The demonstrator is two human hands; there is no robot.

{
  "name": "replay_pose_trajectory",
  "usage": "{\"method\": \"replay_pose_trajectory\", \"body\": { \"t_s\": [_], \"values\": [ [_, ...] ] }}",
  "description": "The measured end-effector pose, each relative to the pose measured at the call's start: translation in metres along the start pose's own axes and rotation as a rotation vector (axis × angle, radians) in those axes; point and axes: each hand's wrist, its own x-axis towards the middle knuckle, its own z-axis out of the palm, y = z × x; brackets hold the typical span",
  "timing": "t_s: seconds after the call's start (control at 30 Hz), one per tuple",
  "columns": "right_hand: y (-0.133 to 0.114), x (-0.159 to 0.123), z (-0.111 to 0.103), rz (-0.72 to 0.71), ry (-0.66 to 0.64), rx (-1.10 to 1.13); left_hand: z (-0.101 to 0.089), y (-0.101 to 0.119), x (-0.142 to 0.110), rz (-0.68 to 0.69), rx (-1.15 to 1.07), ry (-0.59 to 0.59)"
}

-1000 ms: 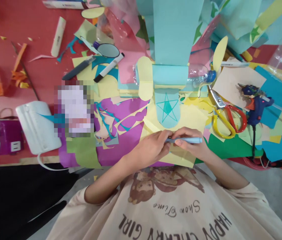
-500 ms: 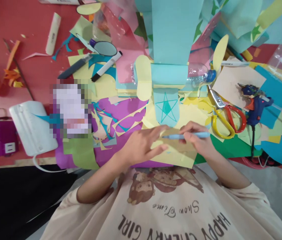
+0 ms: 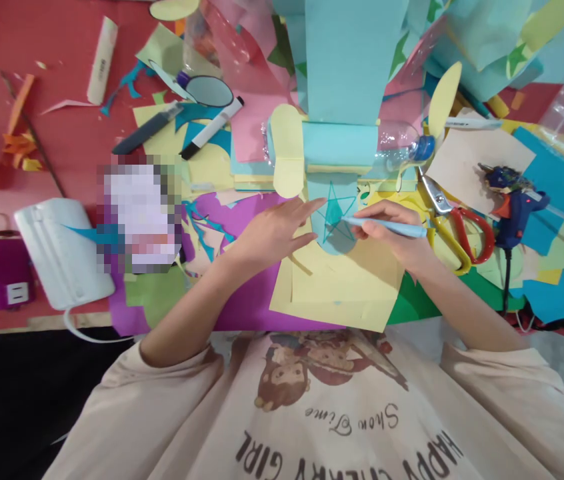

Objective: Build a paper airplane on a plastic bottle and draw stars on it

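Note:
My right hand (image 3: 393, 232) is closed around a light blue marker pen (image 3: 402, 228), whose tip meets the star drawing near its centre. The green-outlined star (image 3: 333, 212), with a filled middle, is on the rounded end of a light blue paper strip (image 3: 318, 230). This end lies over pale yellow sheets (image 3: 342, 287). My left hand (image 3: 277, 230) rests with fingers stretched out and apart, its fingertips at the strip's left edge. Above the star, the strip joins a light-blue-wrapped bottle (image 3: 397, 143) with a blue cap and yellow paper wings.
To the right lie scissors (image 3: 455, 223) with red and yellow handles and a blue glue gun (image 3: 515, 213). Leftward are a blurred-out phone (image 3: 142, 213), a white power bank-like box (image 3: 65, 253), a cutter knife (image 3: 147, 128) and a black-and-white marker (image 3: 213, 127). Paper scraps cover much of the red table.
Both hands have moved up, away from my body, to the star. The pen tip has gone from over the yellow paper onto the star. My left fingers now reach the strip's edge.

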Motion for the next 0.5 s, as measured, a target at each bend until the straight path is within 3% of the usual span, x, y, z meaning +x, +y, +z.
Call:
{"method": "replay_pose_trajectory", "body": {
  "t_s": [0.3, 0.5],
  "values": [
    [0.016, 0.006, 0.010, -0.082, -0.060, -0.219, 0.009, -0.005, 0.008, -0.004, 0.030, 0.019],
    [0.014, 0.007, 0.013, -0.085, -0.065, -0.249, 0.013, -0.007, 0.007, -0.020, 0.034, 0.035]
  ]
}}
